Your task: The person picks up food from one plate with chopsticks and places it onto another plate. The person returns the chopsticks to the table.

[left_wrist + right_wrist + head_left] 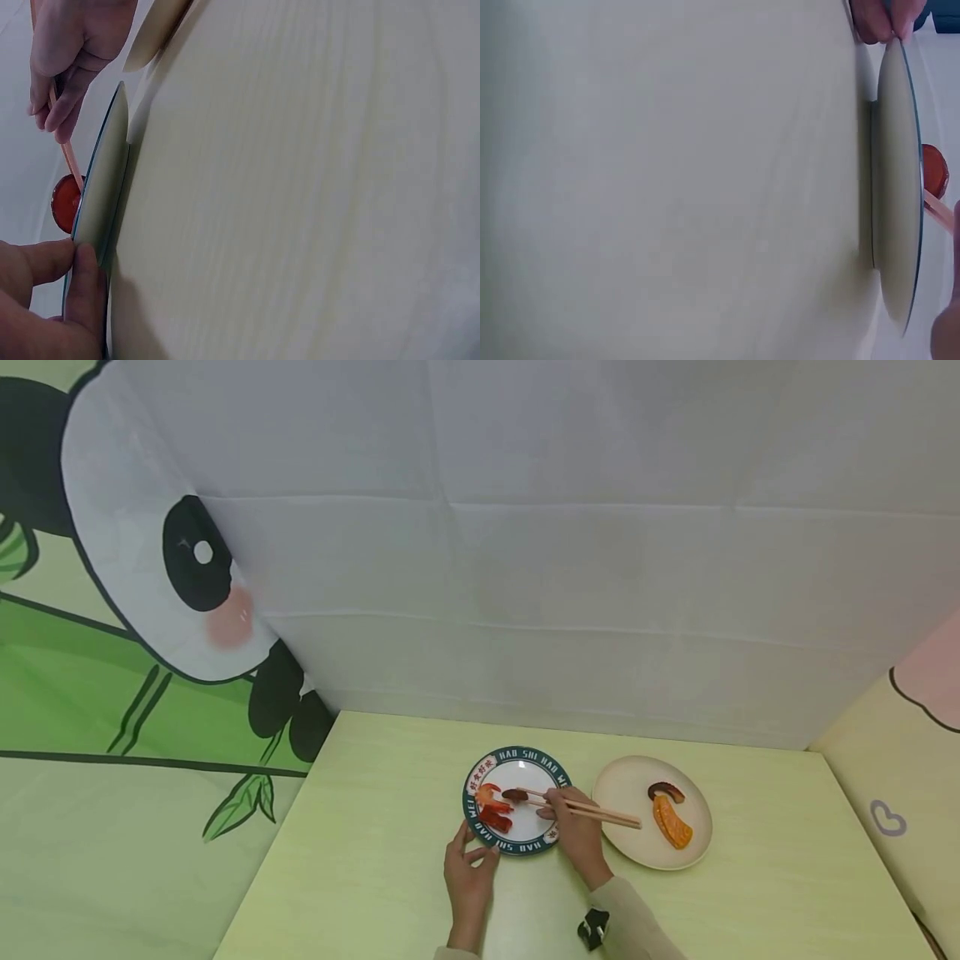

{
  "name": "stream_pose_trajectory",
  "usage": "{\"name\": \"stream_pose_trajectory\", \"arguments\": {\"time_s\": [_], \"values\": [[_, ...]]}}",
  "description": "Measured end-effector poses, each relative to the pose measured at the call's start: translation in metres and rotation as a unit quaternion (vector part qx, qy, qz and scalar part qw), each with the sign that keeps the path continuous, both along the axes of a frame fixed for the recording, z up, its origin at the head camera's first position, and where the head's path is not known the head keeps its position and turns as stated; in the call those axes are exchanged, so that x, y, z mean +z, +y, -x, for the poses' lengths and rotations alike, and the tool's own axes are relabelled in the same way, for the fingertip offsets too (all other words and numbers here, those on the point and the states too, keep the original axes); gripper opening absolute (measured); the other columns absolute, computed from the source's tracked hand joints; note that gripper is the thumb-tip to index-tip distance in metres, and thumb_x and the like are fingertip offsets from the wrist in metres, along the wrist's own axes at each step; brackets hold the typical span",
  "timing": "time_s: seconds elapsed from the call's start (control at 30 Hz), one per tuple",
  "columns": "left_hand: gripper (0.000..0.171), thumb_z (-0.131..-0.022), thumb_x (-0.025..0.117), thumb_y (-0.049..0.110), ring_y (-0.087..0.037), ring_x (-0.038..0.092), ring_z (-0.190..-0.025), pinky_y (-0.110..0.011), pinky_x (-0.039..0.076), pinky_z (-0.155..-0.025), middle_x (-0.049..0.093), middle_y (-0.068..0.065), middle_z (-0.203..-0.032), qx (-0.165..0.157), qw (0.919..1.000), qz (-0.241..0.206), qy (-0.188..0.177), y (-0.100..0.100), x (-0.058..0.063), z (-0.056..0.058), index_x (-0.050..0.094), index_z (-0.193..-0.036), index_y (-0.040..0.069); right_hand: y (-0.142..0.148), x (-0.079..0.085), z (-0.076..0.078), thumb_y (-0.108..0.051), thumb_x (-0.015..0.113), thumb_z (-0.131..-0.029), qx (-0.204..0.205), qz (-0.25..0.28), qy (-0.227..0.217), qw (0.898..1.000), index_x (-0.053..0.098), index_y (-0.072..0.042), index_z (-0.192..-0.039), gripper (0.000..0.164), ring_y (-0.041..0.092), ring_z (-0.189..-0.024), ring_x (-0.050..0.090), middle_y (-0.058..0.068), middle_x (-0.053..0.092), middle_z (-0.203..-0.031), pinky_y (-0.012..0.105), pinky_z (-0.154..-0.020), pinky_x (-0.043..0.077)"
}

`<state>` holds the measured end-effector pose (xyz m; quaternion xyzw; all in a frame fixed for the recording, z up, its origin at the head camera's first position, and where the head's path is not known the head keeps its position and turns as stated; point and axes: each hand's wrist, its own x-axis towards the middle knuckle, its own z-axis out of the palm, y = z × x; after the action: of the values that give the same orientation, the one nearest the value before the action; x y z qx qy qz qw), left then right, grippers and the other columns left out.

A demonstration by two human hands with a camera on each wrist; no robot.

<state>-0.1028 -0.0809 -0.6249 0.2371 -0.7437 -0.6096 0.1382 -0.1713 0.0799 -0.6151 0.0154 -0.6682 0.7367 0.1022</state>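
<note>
My left hand [471, 870] pinches the near left rim of a round white plate [534, 774] with a dark green lettered border. In my right hand [577, 839] is a pair of wooden chopsticks [613, 816], reaching in over the plate from the right. At their tips is a dark reddish-brown piece of food [514, 794], seen in the left wrist view as a glossy round piece [66, 204] showing above the rim. Beside it on the plate lie an orange-red piece [487, 797] and a darker red piece [495, 820]. The right wrist view shows the plate's pale underside [898, 187] edge-on.
Right of the lettered plate stands a cream plate [624, 839] bearing a brown curved slice [666, 791] and an orange wedge [672, 823]. The pale yellow table [360, 860] meets a white cloth wall [562, 677] behind. A black object [593, 929] is at the right sleeve.
</note>
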Motion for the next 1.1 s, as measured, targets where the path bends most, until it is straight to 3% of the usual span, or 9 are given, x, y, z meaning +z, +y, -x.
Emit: {"name": "stream_pose_trajectory", "arguments": {"time_s": [0.2, 0.43, 0.73, 1.1], "values": [[0.071, -0.08, 0.078, -0.008, -0.025, 0.07, -0.091, -0.019, 0.057, -0.067, 0.061, -0.021, -0.126, 0.003, 0.9999, -0.005, -0.01, 0.0, -0.001, 0.001, 0.055, -0.147, -0.007, 0.002, 0.0, 0.0, 0.003, 0.056, -0.106, -0.001, 0.039, -0.012, 0.999, 0.067, 0.023, -0.101, 0.024, 0.007, -0.071, 0.076, 0.044, 0.064, -0.098, 0.027, -0.071, 0.063], [0.071, -0.08, 0.078, -0.008, -0.025, 0.07, -0.091, -0.018, 0.056, -0.067, 0.062, -0.021, -0.126, 0.004, 0.9999, -0.009, -0.008, 0.0, -0.003, 0.0, 0.055, -0.147, -0.007, 0.004, -0.002, -0.002, -0.001, 0.056, -0.107, -0.008, 0.039, -0.043, 0.998, 0.066, 0.023, -0.102, 0.026, 0.006, -0.071, 0.077, 0.039, 0.068, -0.094, 0.028, -0.073, 0.063], [0.072, -0.081, 0.079, -0.007, -0.024, 0.071, -0.091, -0.018, 0.056, -0.068, 0.062, -0.021, -0.125, 0.002, 1.0, -0.003, -0.009, -0.001, -0.003, 0.001, 0.055, -0.148, -0.006, 0.009, -0.005, -0.004, -0.006, 0.054, -0.11, -0.009, 0.047, -0.037, 0.998, 0.066, 0.023, -0.103, 0.032, 0.007, -0.074, 0.077, 0.037, 0.069, -0.101, 0.028, -0.074, 0.063], [0.073, -0.08, 0.079, -0.007, -0.025, 0.071, -0.09, -0.019, 0.056, -0.067, 0.061, -0.021, -0.125, 0.0, 1.0, -0.004, -0.002, -0.002, -0.004, -0.001, 0.054, -0.148, -0.007, 0.012, -0.006, -0.007, -0.012, 0.054, -0.111, -0.011, 0.034, -0.048, 0.998, 0.068, 0.02, -0.101, 0.037, 0.005, -0.072, 0.076, 0.033, 0.07, -0.095, 0.028, -0.074, 0.063]]}}
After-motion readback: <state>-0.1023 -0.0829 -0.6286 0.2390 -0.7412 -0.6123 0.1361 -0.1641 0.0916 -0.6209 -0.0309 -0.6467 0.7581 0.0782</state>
